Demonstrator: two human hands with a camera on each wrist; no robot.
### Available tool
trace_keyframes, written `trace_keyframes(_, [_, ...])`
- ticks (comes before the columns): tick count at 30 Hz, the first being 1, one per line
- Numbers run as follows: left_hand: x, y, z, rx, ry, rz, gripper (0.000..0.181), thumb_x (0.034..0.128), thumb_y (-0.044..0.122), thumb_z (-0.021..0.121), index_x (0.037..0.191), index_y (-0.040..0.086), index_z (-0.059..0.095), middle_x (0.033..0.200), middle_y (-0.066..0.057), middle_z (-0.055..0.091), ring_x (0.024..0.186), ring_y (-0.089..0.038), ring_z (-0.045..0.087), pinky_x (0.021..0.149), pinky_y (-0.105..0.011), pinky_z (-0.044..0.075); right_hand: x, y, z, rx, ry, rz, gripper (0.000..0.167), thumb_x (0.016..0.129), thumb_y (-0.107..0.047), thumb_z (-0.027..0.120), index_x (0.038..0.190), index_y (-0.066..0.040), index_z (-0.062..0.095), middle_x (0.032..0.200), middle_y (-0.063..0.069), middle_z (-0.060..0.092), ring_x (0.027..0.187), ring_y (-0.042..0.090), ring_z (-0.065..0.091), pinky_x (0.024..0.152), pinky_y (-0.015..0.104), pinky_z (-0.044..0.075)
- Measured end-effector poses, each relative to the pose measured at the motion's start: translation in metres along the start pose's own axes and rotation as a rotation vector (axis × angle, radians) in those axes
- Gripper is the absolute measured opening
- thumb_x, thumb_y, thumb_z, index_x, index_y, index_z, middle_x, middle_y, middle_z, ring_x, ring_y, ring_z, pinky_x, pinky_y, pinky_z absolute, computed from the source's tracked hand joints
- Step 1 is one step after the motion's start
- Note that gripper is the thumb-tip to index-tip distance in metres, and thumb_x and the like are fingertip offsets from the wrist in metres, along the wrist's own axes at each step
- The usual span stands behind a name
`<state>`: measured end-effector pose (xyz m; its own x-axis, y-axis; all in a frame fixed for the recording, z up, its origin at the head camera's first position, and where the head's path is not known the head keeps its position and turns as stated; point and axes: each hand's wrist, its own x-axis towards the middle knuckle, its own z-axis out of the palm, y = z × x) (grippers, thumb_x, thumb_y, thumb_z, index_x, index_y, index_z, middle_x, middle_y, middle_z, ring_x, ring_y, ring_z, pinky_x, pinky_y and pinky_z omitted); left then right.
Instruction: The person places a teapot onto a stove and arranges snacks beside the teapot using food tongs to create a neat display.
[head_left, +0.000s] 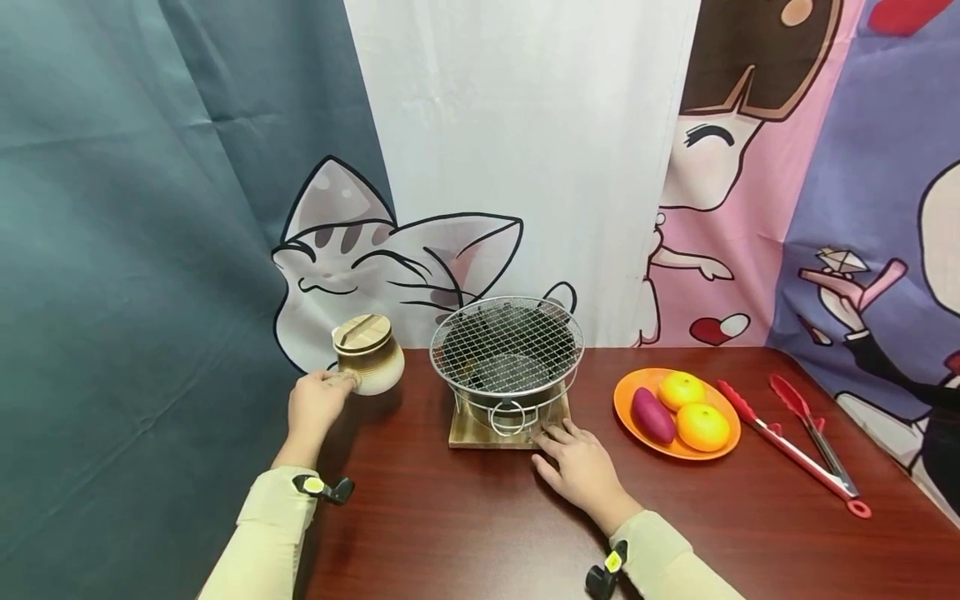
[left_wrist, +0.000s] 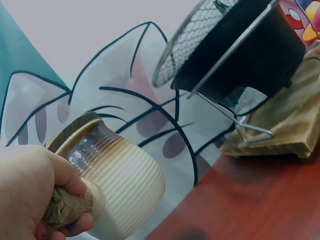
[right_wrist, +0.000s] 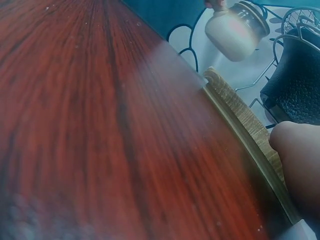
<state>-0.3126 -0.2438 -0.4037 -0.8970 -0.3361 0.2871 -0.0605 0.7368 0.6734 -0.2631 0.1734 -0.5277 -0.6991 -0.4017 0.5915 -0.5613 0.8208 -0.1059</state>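
My left hand (head_left: 318, 408) grips the rope-wrapped side handle (left_wrist: 67, 206) of a ribbed cream-and-brown ceramic teapot (head_left: 377, 367) with a wooden lid (head_left: 362, 332). The teapot appears to be held above the table, slightly tilted. To its right stands a black tabletop grill (right_wrist: 295, 75) topped by a round wire mesh (head_left: 510, 346), on a square wooden base (head_left: 472, 435). My right hand (head_left: 581, 467) lies at the front right corner of that base, fingers extended and touching it. Only part of this hand shows in the right wrist view.
An orange plate (head_left: 626, 421) to the right carries a purple sweet potato (head_left: 653, 416) and two oranges (head_left: 702, 427). Beyond it lie red-tipped tongs (head_left: 806, 458), spread apart, on the red-brown table (head_left: 450, 525). Behind the table hangs a cartoon-printed cloth (head_left: 525, 167).
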Motion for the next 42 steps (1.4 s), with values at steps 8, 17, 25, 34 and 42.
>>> trace_keyframes(8, [0.008,0.017,-0.01,0.011,-0.007,0.001,0.04,0.0839,0.037,0.072,0.106,0.004,0.075,0.111,-0.018,0.073,0.105,-0.041,0.065,0.088,-0.053,0.05,0.0,0.0,-0.001,-0.005,0.024,-0.02,0.034,0.088,-0.032,0.072,0.117,-0.015,0.077,0.12,0.013,0.072,0.113,0.046,0.064,0.093,0.059,0.051])
trace_keyframes(17, [0.015,0.029,-0.021,-0.001,-0.039,0.009,0.042,0.0857,0.041,0.072,0.11,0.006,0.075,0.114,-0.014,0.073,0.11,-0.038,0.064,0.092,-0.052,0.049,-0.002,0.0,-0.002,0.006,0.007,-0.001,0.033,0.089,-0.031,0.072,0.118,-0.016,0.076,0.12,0.012,0.072,0.114,0.047,0.063,0.093,0.059,0.051])
trace_keyframes(25, [0.023,0.041,-0.03,-0.002,-0.038,-0.001,0.044,0.0858,0.043,0.071,0.109,0.006,0.073,0.108,-0.014,0.074,0.103,-0.035,0.064,0.085,-0.047,0.051,-0.002,0.0,-0.001,0.015,0.027,0.0,0.032,0.089,-0.028,0.071,0.118,-0.016,0.076,0.121,0.012,0.072,0.113,0.048,0.063,0.092,0.06,0.051])
trace_keyframes(34, [0.033,0.057,-0.04,-0.025,-0.027,0.001,0.042,0.0851,0.041,0.07,0.107,0.006,0.074,0.098,-0.011,0.076,0.091,-0.029,0.065,0.071,-0.037,0.05,-0.001,0.001,0.0,0.005,0.016,0.007,0.033,0.089,-0.027,0.071,0.121,-0.018,0.075,0.123,0.011,0.071,0.115,0.047,0.063,0.094,0.058,0.051])
trace_keyframes(42, [0.038,0.068,-0.044,-0.025,-0.051,0.001,0.038,0.0856,0.042,0.07,0.099,0.007,0.074,0.09,-0.008,0.074,0.076,-0.025,0.06,0.058,-0.034,0.047,0.0,0.001,0.0,0.013,0.031,-0.01,0.033,0.089,-0.025,0.07,0.12,-0.016,0.076,0.122,0.011,0.071,0.114,0.047,0.064,0.092,0.059,0.052])
